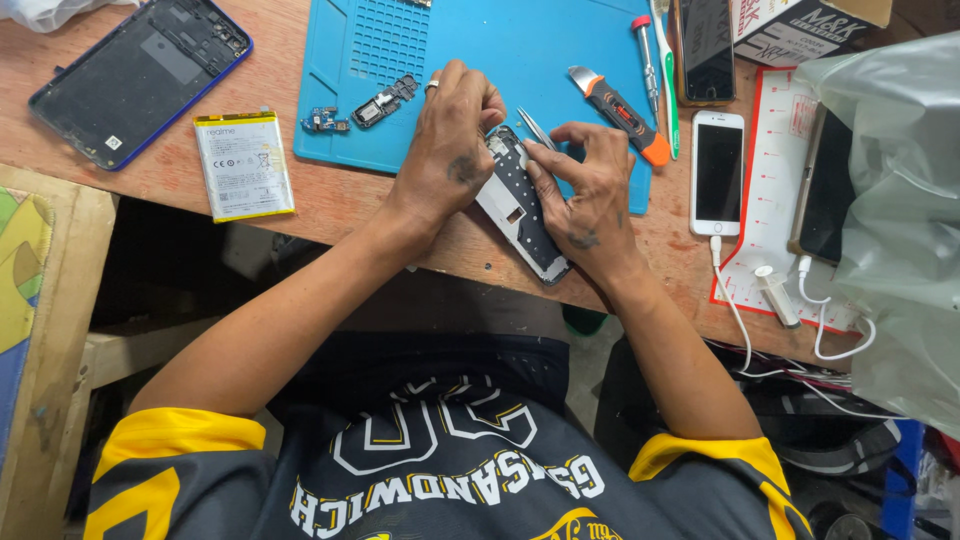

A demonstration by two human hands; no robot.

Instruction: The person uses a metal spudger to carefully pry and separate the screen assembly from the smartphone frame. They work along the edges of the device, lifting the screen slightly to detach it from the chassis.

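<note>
A dark jersey with yellow sleeve trim (440,470) is seen nearest the camera, forearms stretched over the edge of a worn wooden bench (340,200). A stripped phone frame (520,215), grey w/ a dark inner plate, is held tilted at the bench edge, partly over the blue work mat (520,50). The frame's upper end is clasped by the left hand (450,150), fingers curled tight around it, a ring worn on one finger. The lower side is gripped by the right hand (590,190), fingers bent close; metal tweezers (537,128) are pinched betw. them, tips at the frame's top. Just left on the mat, two small circuit parts (360,110) are laid out. A battery (243,165) lies on bare wood; farther left, a blue-rimmed back cover (140,75). To the right, an orange-grey pry tool (620,112), a red-capped screwdriver (645,55) and a white phone (718,172) on a charging cable (735,320) are seen.
</note>
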